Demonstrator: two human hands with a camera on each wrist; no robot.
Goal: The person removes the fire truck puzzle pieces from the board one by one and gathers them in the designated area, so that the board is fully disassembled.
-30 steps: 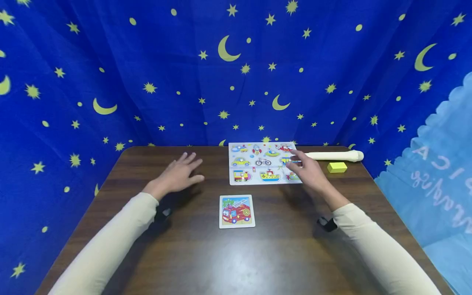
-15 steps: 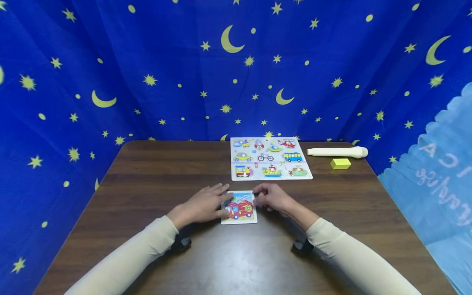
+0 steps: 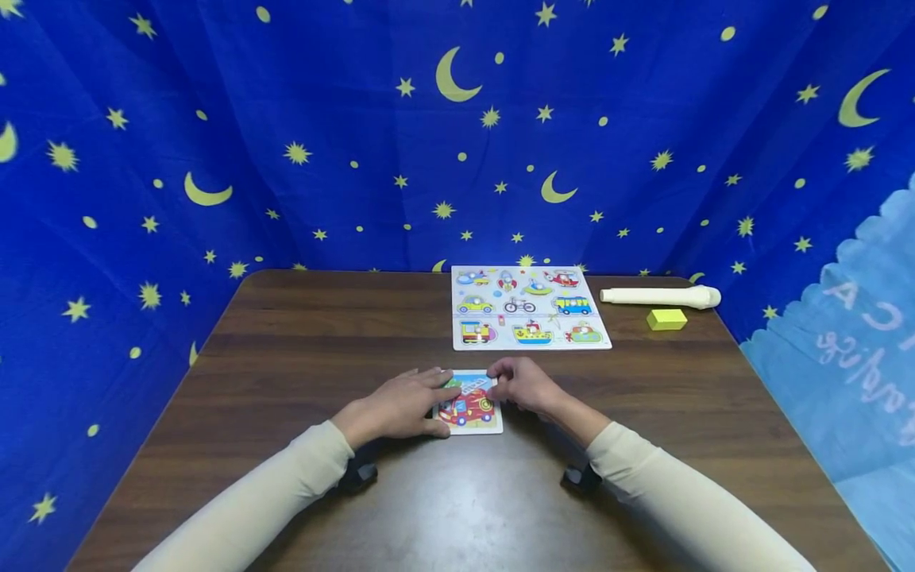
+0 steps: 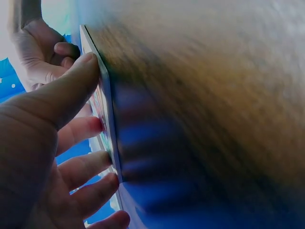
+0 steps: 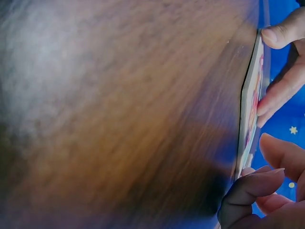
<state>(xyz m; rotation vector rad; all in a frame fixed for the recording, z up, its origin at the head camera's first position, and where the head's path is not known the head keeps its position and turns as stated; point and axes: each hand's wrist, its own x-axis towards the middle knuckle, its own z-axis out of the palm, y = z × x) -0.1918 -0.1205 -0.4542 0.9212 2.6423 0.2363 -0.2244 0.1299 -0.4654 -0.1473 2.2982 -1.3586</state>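
In the head view a small square fire-truck puzzle [image 3: 468,409] lies flat on the brown table. My left hand [image 3: 400,405] rests on its left side, fingers spread and fairly straight over the picture. At its upper right corner is my right hand [image 3: 525,385], thumb and index finger at the edge, the other fingers curled under. The left wrist view has my left hand [image 4: 57,138] with thumb and fingertips on the puzzle board [image 4: 108,109]. In the right wrist view my right hand [image 5: 267,186] has bent fingers at the near end of the board [image 5: 248,105].
A larger vehicle puzzle board [image 3: 529,308] lies behind the small one. To its right are a cream microphone-shaped object [image 3: 661,297] and a yellow block [image 3: 666,320]. A blue star-patterned curtain [image 3: 357,119] hangs behind the table [image 3: 322,318].
Over the last second both hands came inward to the small puzzle, the right one leaving the larger board. Since half a second ago they have barely moved.
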